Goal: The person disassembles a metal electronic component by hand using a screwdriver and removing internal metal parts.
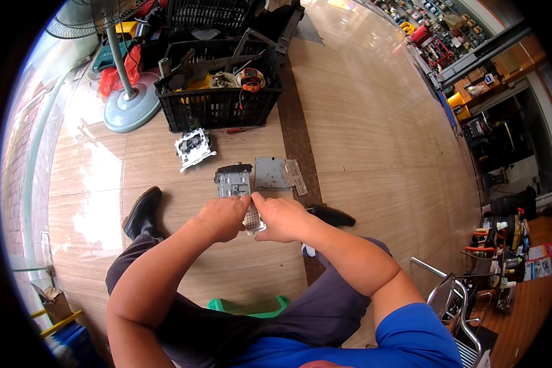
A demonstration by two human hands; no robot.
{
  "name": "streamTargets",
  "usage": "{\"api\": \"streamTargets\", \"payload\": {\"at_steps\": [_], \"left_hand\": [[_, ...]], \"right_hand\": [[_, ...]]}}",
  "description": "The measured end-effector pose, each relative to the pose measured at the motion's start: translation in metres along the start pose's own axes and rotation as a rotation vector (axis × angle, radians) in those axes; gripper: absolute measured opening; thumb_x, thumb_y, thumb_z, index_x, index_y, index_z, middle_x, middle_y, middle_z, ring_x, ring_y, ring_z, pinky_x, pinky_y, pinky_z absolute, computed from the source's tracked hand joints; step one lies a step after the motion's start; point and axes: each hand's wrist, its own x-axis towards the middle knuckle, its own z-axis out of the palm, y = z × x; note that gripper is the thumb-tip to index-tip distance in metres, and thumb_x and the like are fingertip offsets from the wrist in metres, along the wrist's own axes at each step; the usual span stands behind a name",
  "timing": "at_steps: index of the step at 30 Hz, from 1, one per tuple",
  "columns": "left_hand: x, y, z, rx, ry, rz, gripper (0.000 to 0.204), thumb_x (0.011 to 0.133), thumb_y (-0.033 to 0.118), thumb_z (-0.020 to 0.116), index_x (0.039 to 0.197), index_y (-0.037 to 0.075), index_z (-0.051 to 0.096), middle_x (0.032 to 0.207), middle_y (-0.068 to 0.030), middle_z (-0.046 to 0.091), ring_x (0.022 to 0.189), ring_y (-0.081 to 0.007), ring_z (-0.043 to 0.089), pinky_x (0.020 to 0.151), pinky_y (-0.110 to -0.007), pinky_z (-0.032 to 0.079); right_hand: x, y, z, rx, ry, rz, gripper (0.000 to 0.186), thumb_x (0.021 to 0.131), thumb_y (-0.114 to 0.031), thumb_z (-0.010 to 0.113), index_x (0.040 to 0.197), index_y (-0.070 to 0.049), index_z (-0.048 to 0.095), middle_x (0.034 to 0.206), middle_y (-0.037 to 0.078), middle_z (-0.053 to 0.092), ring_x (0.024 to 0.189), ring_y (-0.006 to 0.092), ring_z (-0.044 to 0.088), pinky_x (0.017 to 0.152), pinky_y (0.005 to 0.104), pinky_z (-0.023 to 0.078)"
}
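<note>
Between my two hands is a small silvery metal plate with rows of holes [253, 219]. My left hand [224, 216] has its fingers closed at the plate's left edge, the fingertips partly hidden. Closed on the right side of the same plate is my right hand [281, 218], its thumb near the lower corner. Just beyond the left hand, a boxy metal device chassis [233, 182] with a black front lies on the floor. I cannot tell whether the plate touches it. A flat grey metal cover [270, 172] and a perforated metal bracket [295, 177] lie to its right.
A white-framed mechanism [194, 149] lies farther off, near a red screwdriver [239, 130]. Behind stands a black crate [221, 110] full of tools, with a fan base [132, 104] to its left. A green stool [248, 308] is beneath me; a metal-framed chair [451, 294] stands right.
</note>
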Motion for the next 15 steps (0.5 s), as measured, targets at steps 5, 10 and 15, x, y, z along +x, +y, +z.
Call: {"api": "streamTargets", "payload": {"at_steps": [5, 10, 15], "left_hand": [[0.0023, -0.0014, 0.0045, -0.003, 0.023, -0.015, 0.044, 0.091, 0.025, 0.073, 0.121, 0.001, 0.052, 0.114, -0.0177, 0.068, 0.107, -0.0365, 0.068, 0.089, -0.047, 0.055], [0.0028, -0.0029, 0.0034, -0.022, 0.036, 0.007, 0.043, 0.092, 0.025, 0.071, 0.122, 0.001, 0.052, 0.112, -0.0198, 0.069, 0.105, -0.0376, 0.068, 0.088, -0.047, 0.054], [0.0014, -0.0029, 0.0025, -0.021, 0.027, 0.007, 0.043, 0.091, 0.026, 0.073, 0.119, 0.001, 0.053, 0.114, -0.0182, 0.068, 0.107, -0.0361, 0.068, 0.089, -0.047, 0.055]], "right_hand": [[0.0009, 0.0019, 0.0015, -0.008, 0.003, -0.007, 0.075, 0.076, -0.038, 0.086, 0.125, 0.0, 0.042, 0.105, 0.023, 0.07, 0.102, 0.0416, 0.068, 0.087, 0.0489, 0.055], [0.0003, -0.0008, -0.0009, -0.008, -0.007, 0.005, 0.075, 0.077, -0.038, 0.085, 0.125, 0.0, 0.042, 0.107, 0.023, 0.07, 0.103, 0.0414, 0.068, 0.087, 0.0488, 0.055], [0.001, -0.0013, 0.0, -0.008, -0.01, 0.01, 0.075, 0.077, -0.037, 0.085, 0.126, 0.0, 0.042, 0.108, 0.023, 0.07, 0.104, 0.041, 0.068, 0.088, 0.0484, 0.055]]}}
